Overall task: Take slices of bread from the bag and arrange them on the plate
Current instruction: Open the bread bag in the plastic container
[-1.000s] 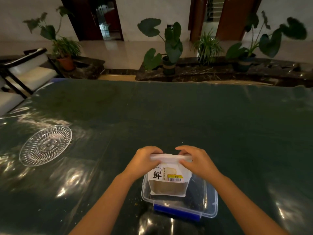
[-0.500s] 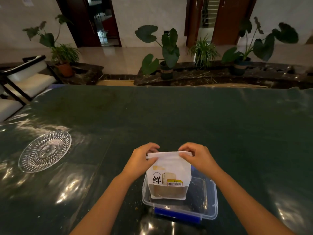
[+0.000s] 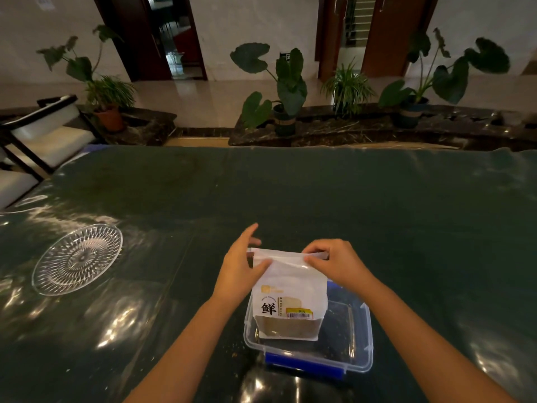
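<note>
Standing upright in a clear plastic container (image 3: 360, 344) near the front edge of the dark green worktop (image 3: 319, 199), a white bread bag (image 3: 286, 298) is held at its top by both hands. The left hand (image 3: 239, 266) sits at the bag's left upper corner, with the thumb pressed against the front face just below the seal strip and the fingers spread and raised behind the corner, loosely rather than tightly closed. The right hand (image 3: 337, 261) is pinched on the right end of the strip, fingers curled over the top edge and thumb at the front. The two hands are apart, one at each end of the bag's top, which looks closed between them.

The bag's front carries a large black printed character and a yellow barcode label; through the lower clear part a brown loaf shows, though single slices cannot be told apart. The container has a blue clip on its near side, and the bag stands toward its left half.

Well to the left on the worktop lies a clear cut-glass plate (image 3: 77, 258), with nothing on it. Beyond the far edge of the worktop stand several potted plants (image 3: 286, 91) on a dark ledge, and a white chair (image 3: 43, 135) is at the far left.
</note>
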The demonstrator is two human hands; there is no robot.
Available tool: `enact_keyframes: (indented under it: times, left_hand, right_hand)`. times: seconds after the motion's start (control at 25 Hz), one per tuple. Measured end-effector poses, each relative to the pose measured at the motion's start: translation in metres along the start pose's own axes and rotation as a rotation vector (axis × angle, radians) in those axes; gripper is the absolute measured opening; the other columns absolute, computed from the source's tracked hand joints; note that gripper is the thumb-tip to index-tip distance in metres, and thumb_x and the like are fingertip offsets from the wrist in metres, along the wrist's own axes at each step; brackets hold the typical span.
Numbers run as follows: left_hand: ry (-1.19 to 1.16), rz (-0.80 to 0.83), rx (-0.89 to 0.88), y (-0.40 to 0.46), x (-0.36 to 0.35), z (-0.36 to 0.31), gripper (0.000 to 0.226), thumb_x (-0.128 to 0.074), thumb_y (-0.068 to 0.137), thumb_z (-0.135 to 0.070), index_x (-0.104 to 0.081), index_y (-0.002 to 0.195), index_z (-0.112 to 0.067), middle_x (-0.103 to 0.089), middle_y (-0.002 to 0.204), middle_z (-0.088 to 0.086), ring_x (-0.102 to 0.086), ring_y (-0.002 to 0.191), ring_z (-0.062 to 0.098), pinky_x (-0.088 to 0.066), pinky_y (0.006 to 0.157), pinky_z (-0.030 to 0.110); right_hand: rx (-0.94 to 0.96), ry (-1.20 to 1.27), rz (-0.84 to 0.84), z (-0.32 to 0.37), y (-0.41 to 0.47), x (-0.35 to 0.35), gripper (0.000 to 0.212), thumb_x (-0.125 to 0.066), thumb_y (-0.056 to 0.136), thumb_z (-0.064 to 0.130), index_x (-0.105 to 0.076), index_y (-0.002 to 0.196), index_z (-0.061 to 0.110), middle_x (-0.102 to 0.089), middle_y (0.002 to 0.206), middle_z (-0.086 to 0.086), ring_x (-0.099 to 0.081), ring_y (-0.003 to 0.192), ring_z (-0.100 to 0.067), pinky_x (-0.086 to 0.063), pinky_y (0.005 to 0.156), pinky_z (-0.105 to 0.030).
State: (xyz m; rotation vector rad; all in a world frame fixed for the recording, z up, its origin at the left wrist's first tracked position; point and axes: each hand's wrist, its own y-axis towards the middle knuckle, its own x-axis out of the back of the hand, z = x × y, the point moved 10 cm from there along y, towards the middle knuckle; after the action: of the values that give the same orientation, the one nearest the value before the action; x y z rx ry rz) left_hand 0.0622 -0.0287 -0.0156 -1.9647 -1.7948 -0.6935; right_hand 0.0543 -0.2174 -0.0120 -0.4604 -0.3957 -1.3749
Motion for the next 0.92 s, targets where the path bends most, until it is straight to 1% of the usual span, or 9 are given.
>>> enact_keyframes:
  times: [0.08,0.2,0.32,0.44,0.52,0.6,0.68,0.8,0.92]
  left_hand:
    - [0.324,-0.108,-0.272,-0.012,0.0,-0.024,0.077,-0.073,0.075,-0.025,-0.029,0.138,-0.038,-0.036,0.147,0.0,-0.036,0.132,0.014,-0.035,0.106,0.04]
    - [0.568,-0.131,-0.631,-0.035,-0.019,-0.051,0.042,-0.061,0.083,-0.029,-0.05,0.123,-0.031,-0.039,0.148,0.008,-0.023,0.141,0.022,-0.019,0.114,0.053]
    - [0.546,-0.08,-0.686,-0.044,-0.024,-0.055,0.023,-0.059,0.082,-0.031,-0.059,0.105,-0.029,-0.056,0.135,0.004,-0.038,0.134,0.02,-0.023,0.113,0.049]
    - [0.572,-0.06,-0.761,-0.058,-0.026,-0.063,0.031,-0.079,0.069,-0.019,-0.065,0.096,-0.021,-0.073,0.105,0.002,-0.065,0.106,0.015,-0.036,0.106,0.043]
    - [0.604,-0.019,-0.665,-0.055,-0.024,-0.06,0.038,-0.077,0.071,-0.021,-0.061,0.105,-0.022,-0.074,0.1,-0.001,-0.067,0.1,0.014,-0.041,0.105,0.046]
    - [0.731,0.034,-0.546,-0.048,-0.025,-0.055,0.039,-0.072,0.076,-0.025,-0.06,0.113,-0.025,-0.072,0.104,-0.002,-0.063,0.107,0.016,-0.03,0.111,0.05]
    - [0.796,0.086,-0.537,-0.049,-0.025,-0.06,0.024,-0.071,0.076,-0.022,-0.069,0.1,-0.026,-0.072,0.099,-0.004,-0.061,0.107,0.015,-0.018,0.114,0.048]
    - [0.76,0.134,-0.67,-0.068,-0.019,-0.075,0.019,-0.081,0.064,-0.021,-0.072,0.079,-0.029,-0.073,0.079,-0.01,-0.068,0.09,0.009,-0.036,0.106,0.054]
    - [0.742,0.164,-0.766,-0.095,-0.015,-0.076,0.024,-0.081,0.061,-0.02,-0.071,0.083,-0.025,-0.074,0.081,-0.007,-0.069,0.084,0.011,-0.051,0.094,0.047]
  right_hand:
    - [-0.053,0.037,-0.021,-0.003,0.002,0.003,0.016,-0.065,0.079,0.017,-0.067,0.071,0.031,-0.066,0.078,0.012,-0.063,0.078,-0.006,-0.05,0.063,-0.018]
    - [-0.054,0.028,-0.02,0.0,0.004,0.004,0.016,-0.066,0.079,0.015,-0.069,0.072,0.028,-0.065,0.078,0.011,-0.063,0.079,-0.007,-0.053,0.069,-0.022]
    - [-0.056,0.02,-0.008,0.001,0.007,0.004,0.02,-0.067,0.079,0.014,-0.066,0.068,0.031,-0.064,0.077,0.012,-0.063,0.077,-0.007,-0.051,0.062,-0.018]
    - [-0.07,0.011,-0.014,0.001,0.011,0.008,0.018,-0.068,0.078,0.015,-0.065,0.068,0.03,-0.064,0.078,0.011,-0.063,0.076,-0.007,-0.047,0.057,-0.014]
    - [-0.067,0.011,-0.006,0.003,0.014,0.007,0.015,-0.068,0.078,0.016,-0.065,0.069,0.028,-0.064,0.079,0.01,-0.063,0.076,-0.007,-0.047,0.058,-0.014]
    - [-0.06,0.008,0.004,0.005,0.016,0.005,0.015,-0.068,0.079,0.017,-0.065,0.07,0.028,-0.064,0.079,0.009,-0.063,0.077,-0.008,-0.048,0.059,-0.015]
    - [-0.051,-0.008,0.02,0.008,0.018,0.004,0.012,-0.068,0.078,0.017,-0.065,0.071,0.027,-0.064,0.08,0.008,-0.063,0.077,-0.009,-0.049,0.059,-0.015]
    - [-0.042,-0.033,-0.015,0.01,0.024,0.015,0.009,-0.068,0.078,0.018,-0.065,0.073,0.025,-0.065,0.084,0.004,-0.062,0.079,-0.009,-0.048,0.059,-0.016]
    - [-0.04,-0.068,-0.086,0.008,0.031,0.03,0.007,-0.067,0.08,0.019,-0.065,0.074,0.023,-0.065,0.085,0.002,-0.062,0.083,-0.012,-0.045,0.06,-0.016]
